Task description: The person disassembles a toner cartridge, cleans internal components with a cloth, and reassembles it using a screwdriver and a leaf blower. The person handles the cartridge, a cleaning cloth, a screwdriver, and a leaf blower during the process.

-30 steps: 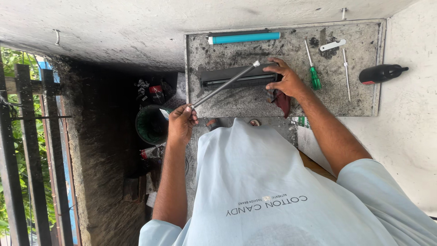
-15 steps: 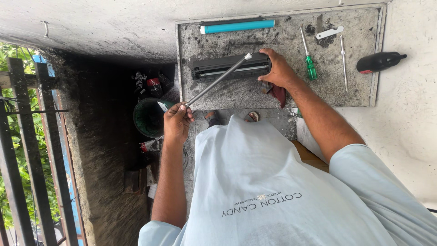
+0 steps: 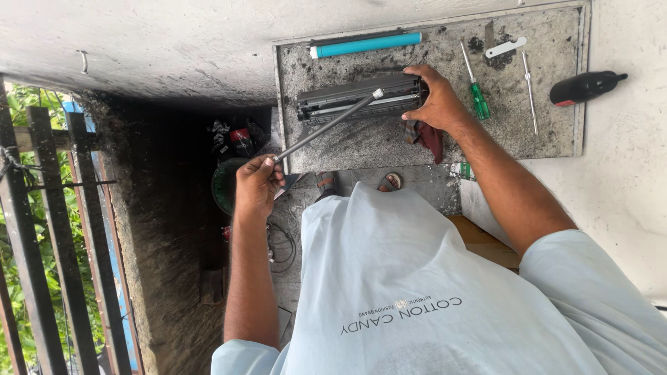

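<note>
My right hand (image 3: 438,101) grips the right end of a long black toner cartridge (image 3: 358,99) lying on a grey, toner-stained work board (image 3: 445,149). My left hand (image 3: 258,184) is closed around the lower end of a thin grey metal roller rod (image 3: 326,126). The rod slants up to the right and its white tip lies over the cartridge. A dark red rag (image 3: 429,137) lies just under my right wrist.
A cyan drum roller (image 3: 366,44) lies at the board's top edge. A green-handled screwdriver (image 3: 476,90), a thin metal rod (image 3: 530,94) and a white clip (image 3: 506,47) lie right of the cartridge. A black blower bottle (image 3: 582,86) rests on the white ledge. Black railings (image 3: 42,229) stand left.
The view has shifted slightly. My left hand has drawn the rod a little down and left, away from the cartridge. My right hand stays on the cartridge's right end.
</note>
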